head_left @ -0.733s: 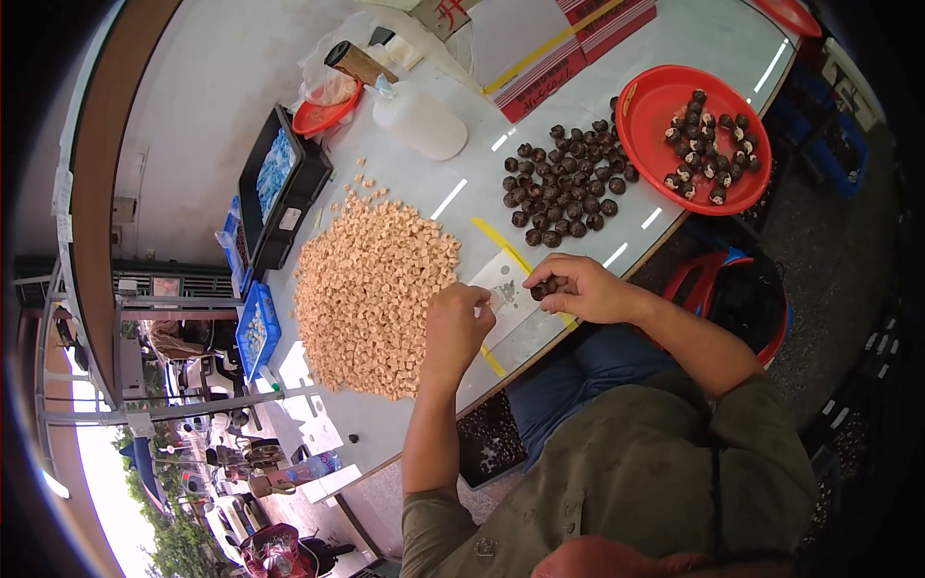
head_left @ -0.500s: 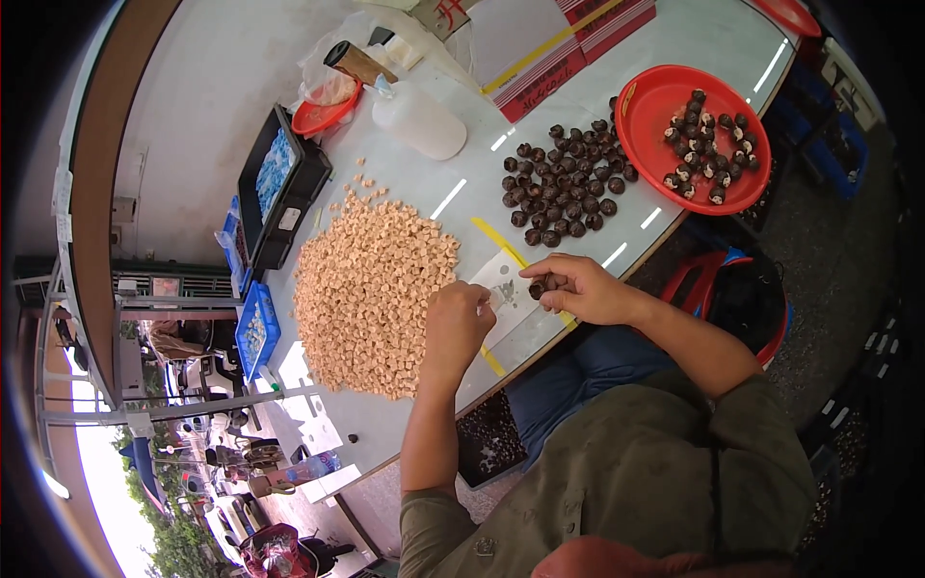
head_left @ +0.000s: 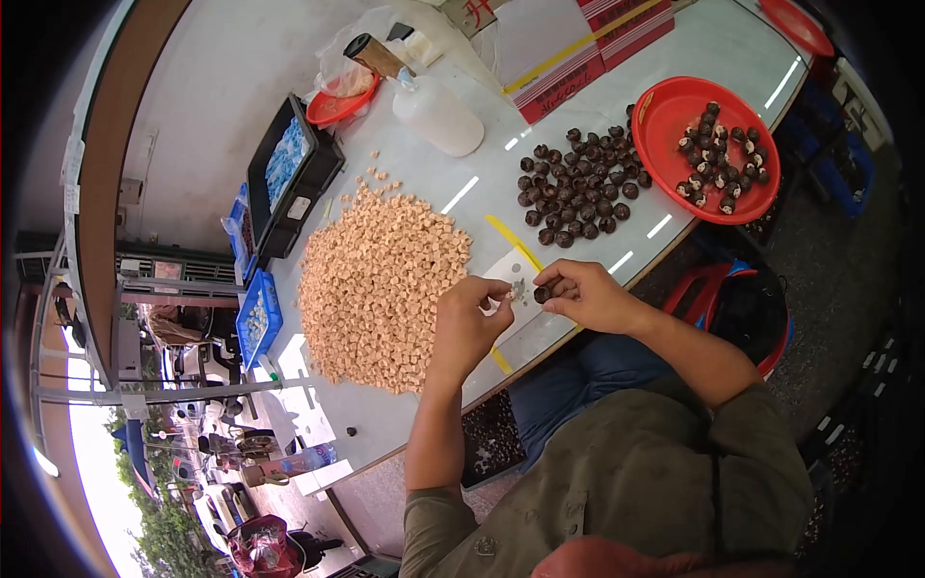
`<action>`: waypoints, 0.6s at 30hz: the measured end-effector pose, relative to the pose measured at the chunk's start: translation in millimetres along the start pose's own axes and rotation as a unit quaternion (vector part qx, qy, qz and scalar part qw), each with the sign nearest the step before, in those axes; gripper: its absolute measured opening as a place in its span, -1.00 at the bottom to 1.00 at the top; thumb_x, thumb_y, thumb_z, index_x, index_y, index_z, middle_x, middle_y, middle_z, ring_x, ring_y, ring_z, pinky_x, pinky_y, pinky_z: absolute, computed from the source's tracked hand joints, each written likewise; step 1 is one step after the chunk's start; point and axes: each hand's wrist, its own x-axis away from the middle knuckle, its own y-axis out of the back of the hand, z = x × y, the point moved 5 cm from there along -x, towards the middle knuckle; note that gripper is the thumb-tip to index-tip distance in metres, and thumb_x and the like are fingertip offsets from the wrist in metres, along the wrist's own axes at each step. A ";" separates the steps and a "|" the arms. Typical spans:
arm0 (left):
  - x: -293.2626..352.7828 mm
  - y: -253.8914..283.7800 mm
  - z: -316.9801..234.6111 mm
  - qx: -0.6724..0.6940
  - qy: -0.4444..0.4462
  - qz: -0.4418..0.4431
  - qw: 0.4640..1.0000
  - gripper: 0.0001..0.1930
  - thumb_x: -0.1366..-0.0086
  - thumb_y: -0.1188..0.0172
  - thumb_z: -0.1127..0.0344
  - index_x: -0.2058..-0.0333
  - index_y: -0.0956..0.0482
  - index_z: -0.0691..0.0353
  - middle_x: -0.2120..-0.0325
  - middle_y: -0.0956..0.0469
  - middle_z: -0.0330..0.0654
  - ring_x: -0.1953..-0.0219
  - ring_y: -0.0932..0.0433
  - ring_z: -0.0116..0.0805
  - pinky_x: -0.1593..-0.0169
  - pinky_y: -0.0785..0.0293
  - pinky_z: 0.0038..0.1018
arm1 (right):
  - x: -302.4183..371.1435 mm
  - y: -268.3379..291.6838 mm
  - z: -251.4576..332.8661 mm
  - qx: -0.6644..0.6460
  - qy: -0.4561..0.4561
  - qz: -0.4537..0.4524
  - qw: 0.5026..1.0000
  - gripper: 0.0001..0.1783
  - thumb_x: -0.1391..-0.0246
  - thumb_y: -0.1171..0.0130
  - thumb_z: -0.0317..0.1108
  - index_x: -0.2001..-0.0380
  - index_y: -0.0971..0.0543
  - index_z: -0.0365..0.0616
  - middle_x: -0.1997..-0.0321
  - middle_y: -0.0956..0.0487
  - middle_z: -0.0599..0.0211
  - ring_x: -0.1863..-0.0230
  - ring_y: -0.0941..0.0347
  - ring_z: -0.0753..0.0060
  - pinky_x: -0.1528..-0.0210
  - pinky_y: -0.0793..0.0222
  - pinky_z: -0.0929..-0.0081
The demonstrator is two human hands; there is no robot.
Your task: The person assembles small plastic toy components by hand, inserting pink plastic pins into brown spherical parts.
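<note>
Over a white sheet (head_left: 503,275) with yellow tape near the table's front edge, my two hands are close together. My right hand (head_left: 590,297) grips a dark brown round shell (head_left: 541,293) between thumb and fingers, its opening turned toward the left hand. Thumb and forefinger of my left hand (head_left: 467,320) are pinched at the tip, a little apart from the shell; something small and pale seems to be there, too small to name. Left of that hand spreads a big heap of small tan chunks (head_left: 381,289). Beyond the right hand lie several more dark shells (head_left: 583,188).
A red round tray (head_left: 660,116) holding dark shells with whitish bits stands at the far right. Behind the heap are a white plastic bottle (head_left: 438,116), a black crate (head_left: 303,197) with blue packets, a blue tray (head_left: 260,318) and a red basket (head_left: 337,108). Red boxes (head_left: 626,34) line the back.
My left hand has moved right, toward the shell, with its thumb and forefinger now stretched toward it. My right hand keeps hold of the shell. The whole view has shifted slightly.
</note>
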 end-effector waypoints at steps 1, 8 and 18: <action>-0.2 -1.0 -3.0 0.000 0.001 -0.002 1.000 -0.83 -0.07 -0.41 0.50 0.31 -0.72 0.31 0.45 -0.69 -0.15 0.45 -0.56 -0.39 0.31 -0.52 -0.47 | 0.5 -1.8 1.0 0.000 0.000 0.002 1.000 -0.59 -0.14 -0.31 -0.62 -0.06 -0.51 -0.35 0.22 -0.63 0.24 0.21 -0.58 0.55 0.09 -0.56 0.55; -3.8 -11.8 -9.0 0.053 0.004 0.023 0.998 -0.81 -0.09 -0.40 0.51 0.27 -0.74 0.30 0.43 -0.70 -0.16 0.42 -0.58 -0.42 0.29 -0.53 -0.49 | 1.0 -3.3 0.5 0.076 0.042 -0.030 0.996 -0.54 -0.07 -0.41 -0.55 -0.05 -0.53 -0.34 0.22 -0.64 0.18 0.21 -0.60 0.50 0.11 -0.58 0.49; -4.1 -23.7 -6.1 0.089 0.010 0.085 0.992 -0.82 -0.15 -0.41 0.49 0.23 -0.74 0.32 0.40 -0.70 -0.14 0.40 -0.56 -0.43 0.26 -0.52 -0.48 | 3.2 -3.8 0.7 0.047 0.046 -0.032 0.997 -0.54 -0.07 -0.37 -0.59 -0.07 -0.53 -0.34 0.21 -0.65 0.20 0.22 -0.60 0.52 0.12 -0.58 0.52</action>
